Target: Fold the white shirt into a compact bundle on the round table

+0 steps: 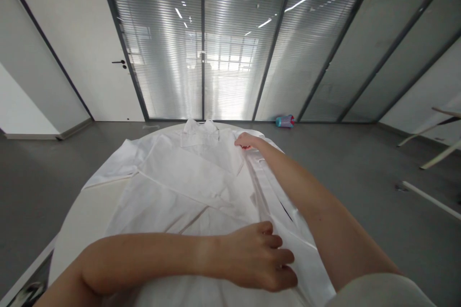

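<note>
A white long-sleeved shirt [187, 172] lies spread over a white round table [81, 230], its collar at the far edge and one sleeve reaching out to the left. Stretched across the lower part of the shirt, my left hand [261, 256] has its fingers curled closed on the cloth at the right side. Farther up, near the right shoulder of the shirt, my right hand [247, 141] pinches the fabric. Between the two hands the cloth forms a long fold. The fingertips of both hands are partly hidden.
Grey floor surrounds the table. A blue and pink basket-like container [285, 121] lies by the glass partition [230, 57] with blinds. To the left is a white door [82, 38]; pale furniture legs [432, 153] stand at the right.
</note>
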A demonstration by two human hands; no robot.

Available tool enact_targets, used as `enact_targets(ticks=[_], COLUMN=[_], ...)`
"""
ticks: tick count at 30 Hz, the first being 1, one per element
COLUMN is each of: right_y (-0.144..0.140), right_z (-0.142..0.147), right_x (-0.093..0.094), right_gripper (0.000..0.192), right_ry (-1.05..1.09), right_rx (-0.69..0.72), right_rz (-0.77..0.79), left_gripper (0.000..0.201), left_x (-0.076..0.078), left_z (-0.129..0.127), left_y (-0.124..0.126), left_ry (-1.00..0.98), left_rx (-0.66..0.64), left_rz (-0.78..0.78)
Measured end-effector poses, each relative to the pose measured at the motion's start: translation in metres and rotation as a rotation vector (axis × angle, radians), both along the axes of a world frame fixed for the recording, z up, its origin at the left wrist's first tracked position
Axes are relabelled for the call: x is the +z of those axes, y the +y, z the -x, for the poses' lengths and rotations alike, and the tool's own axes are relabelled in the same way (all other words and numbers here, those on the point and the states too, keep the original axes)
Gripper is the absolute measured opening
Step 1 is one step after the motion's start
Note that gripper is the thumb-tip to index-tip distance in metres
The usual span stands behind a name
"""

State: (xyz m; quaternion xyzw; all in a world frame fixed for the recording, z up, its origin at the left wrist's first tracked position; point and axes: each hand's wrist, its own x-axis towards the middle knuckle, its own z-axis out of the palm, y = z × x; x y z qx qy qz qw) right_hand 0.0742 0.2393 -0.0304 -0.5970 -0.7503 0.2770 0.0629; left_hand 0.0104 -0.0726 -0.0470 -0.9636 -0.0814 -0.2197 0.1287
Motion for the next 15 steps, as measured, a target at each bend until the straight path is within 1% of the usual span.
enact_targets(ticks=[3, 5, 8, 11, 12, 15], right_y=[-0.002, -0.005, -0.013, -0.024, -0.028, -0.038], right_z=[0.017, 0.032, 0.058, 0.084, 0.091, 0.106], right_x=[0.000, -0.003, -0.010, -0.019, -0.023, -0.036], right_gripper=[0.012, 0.012, 0.012, 0.010, 0.010, 0.011], right_ry=[0.032, 0.052, 0.065, 0.064, 0.060, 0.023], right_rx=[0.075, 0.121, 0.179, 0.225, 0.239, 0.271], right_rz=[-0.028, -0.079, -0.166, -0.238, -0.250, -0.238], left_gripper=[0.010, 0.013, 0.014, 0.006, 0.006, 0.017], left_x=[-0.001, -0.003, -0.002, -0.002, -0.004, -0.014], left_z=[0.018, 0.030, 0.049, 0.068, 0.073, 0.085], left_y=[-0.020, -0.033, -0.050, -0.063, -0.066, -0.071], left_ry=[0.011, 0.028, 0.072, 0.155, 0.183, 0.206], left_rx=[-0.003, 0.011, 0.064, 0.072, 0.063, 0.080], left_rz=[0.033, 0.060, 0.113, 0.163, 0.168, 0.194])
